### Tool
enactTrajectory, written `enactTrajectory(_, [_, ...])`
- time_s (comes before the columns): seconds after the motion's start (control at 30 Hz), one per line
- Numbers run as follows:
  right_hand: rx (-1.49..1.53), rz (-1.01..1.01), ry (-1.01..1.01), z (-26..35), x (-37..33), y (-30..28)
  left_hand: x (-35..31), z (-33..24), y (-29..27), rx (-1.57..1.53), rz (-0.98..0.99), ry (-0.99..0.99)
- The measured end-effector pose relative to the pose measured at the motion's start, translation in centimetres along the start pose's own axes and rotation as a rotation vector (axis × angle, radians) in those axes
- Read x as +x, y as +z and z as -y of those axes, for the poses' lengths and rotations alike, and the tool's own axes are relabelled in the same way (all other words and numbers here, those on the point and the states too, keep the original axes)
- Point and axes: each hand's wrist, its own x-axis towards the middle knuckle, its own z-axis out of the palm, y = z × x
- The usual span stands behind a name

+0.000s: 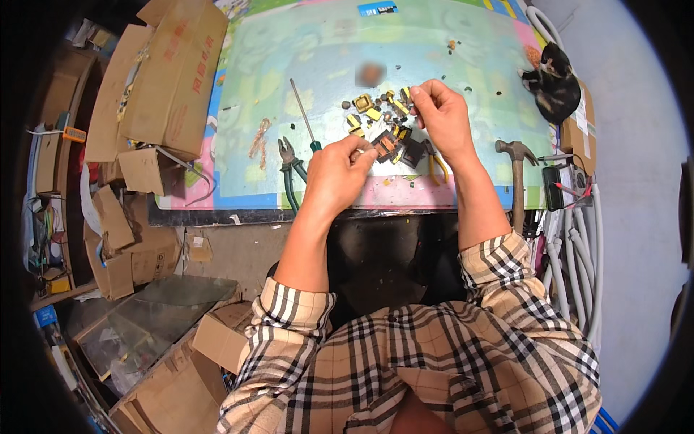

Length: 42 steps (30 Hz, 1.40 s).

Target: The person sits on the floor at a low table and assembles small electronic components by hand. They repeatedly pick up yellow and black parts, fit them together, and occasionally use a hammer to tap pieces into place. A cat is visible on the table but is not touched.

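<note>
Presently reaching over the counter [311,43] with converging forearms [303,242]; pinching a yellow-black piece [405,95] in the right hand [443,120], touching a copper-and-black part [387,147] amid scattered bits [373,114] with the curled left hand [337,173], grip unclear.

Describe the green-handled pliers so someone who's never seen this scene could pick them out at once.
Start at the pastel mat, near edge, left of the middle. Just left of the person's left hand lie the pliers, head pointing away from the person. Unlike the thin, straight screwdriver beside them, they have a blunt metal head and two dark green handles.
</note>
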Motion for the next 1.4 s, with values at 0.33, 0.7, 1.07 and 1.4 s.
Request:
enactTrajectory(0.33, [0.031,0.126,0.046,0.2,-1.3,2.1,0.5,-0.3,-0.3,-0.563,0.063,-0.107])
enactTrajectory(0.7, [-0.48,-0.048,-0.693,3.0,-2.3,3.0,0.2,-0.5,-0.7,-0.001,-0.104,0.016])
enactTrajectory(1.07, [-0.444,0.228,-0.541,2.3,-2.8,3.0,0.1,-1.1,-1.0,0.185,-0.073,-0.027])
enactTrajectory(1.4, [-0.094,0.611,0.011,2.7,-1.7,0.6,0.0,-0.4,-1.4,0.043,-0.095,0.049])
